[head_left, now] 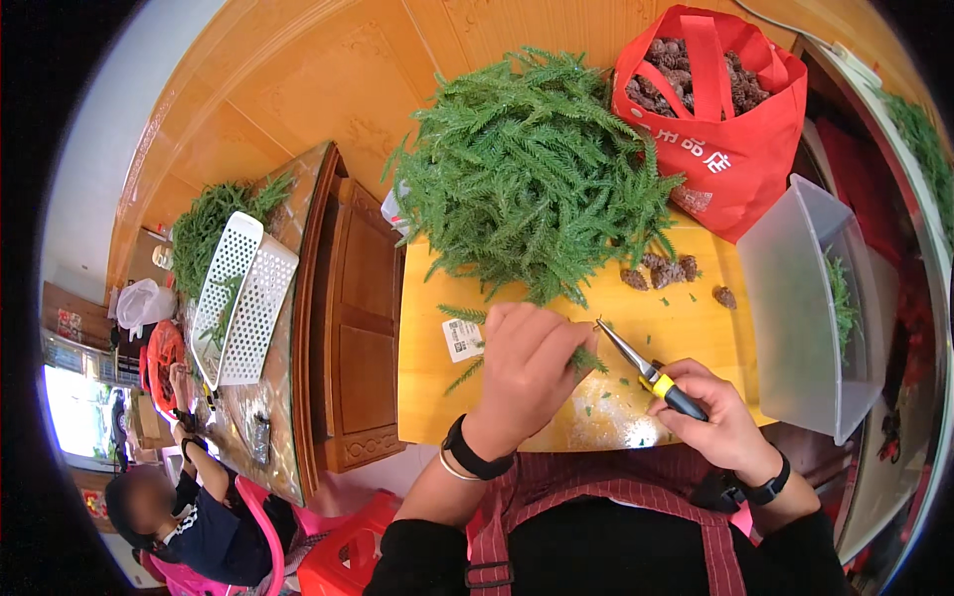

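My left hand is closed around a green artificial pine sprig, whose needled tips stick out on both sides of the fist. In my right hand is a pair of long-nose pliers with black and yellow handles. The pliers' tip points up and left, close beside the left fingers; a thin dark bit shows at the tip, too small to make out. Beyond both hands rises a big heap of green pine sprigs. Several brown pine cones lie at its right edge.
A red bag full of pine cones stands at the back right. A translucent plastic bin borders the yellow table on the right. White labels lie by my left hand. Another person sits at a table with a white perforated basket.
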A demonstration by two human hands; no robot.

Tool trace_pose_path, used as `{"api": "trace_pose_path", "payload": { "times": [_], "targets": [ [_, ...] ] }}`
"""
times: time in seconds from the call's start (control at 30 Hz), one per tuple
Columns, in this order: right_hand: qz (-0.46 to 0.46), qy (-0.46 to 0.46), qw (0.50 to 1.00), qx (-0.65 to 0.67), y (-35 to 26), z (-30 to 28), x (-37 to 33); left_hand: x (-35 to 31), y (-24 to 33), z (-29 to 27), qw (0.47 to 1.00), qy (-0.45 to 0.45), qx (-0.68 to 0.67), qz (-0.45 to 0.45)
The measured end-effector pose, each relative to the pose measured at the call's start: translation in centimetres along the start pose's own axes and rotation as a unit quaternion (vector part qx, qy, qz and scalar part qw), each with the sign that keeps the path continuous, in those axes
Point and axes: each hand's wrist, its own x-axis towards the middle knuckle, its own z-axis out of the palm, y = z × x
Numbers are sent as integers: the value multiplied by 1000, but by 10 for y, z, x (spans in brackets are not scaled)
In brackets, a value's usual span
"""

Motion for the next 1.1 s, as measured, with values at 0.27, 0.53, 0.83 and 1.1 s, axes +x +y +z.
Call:
{"api": "trace_pose_path", "payload": {
  "times": [0.27,0.53,0.83,1.1],
  "targets": [
    [-135,47,976,-161,5,-5,5,0,-3,-8,911,-69,-315,-258],
    [-193,20,964,-181,8,-10,11,2,-6,-12,764,-144,-514,-364],
    [-234,10,955,-182,12,-10,13,-1,-11,-10,706,-179,-578,-368],
    [-221,85,942,-238,6,-9,6,1,-9,-9,772,-158,-511,-344]
  ]
}}
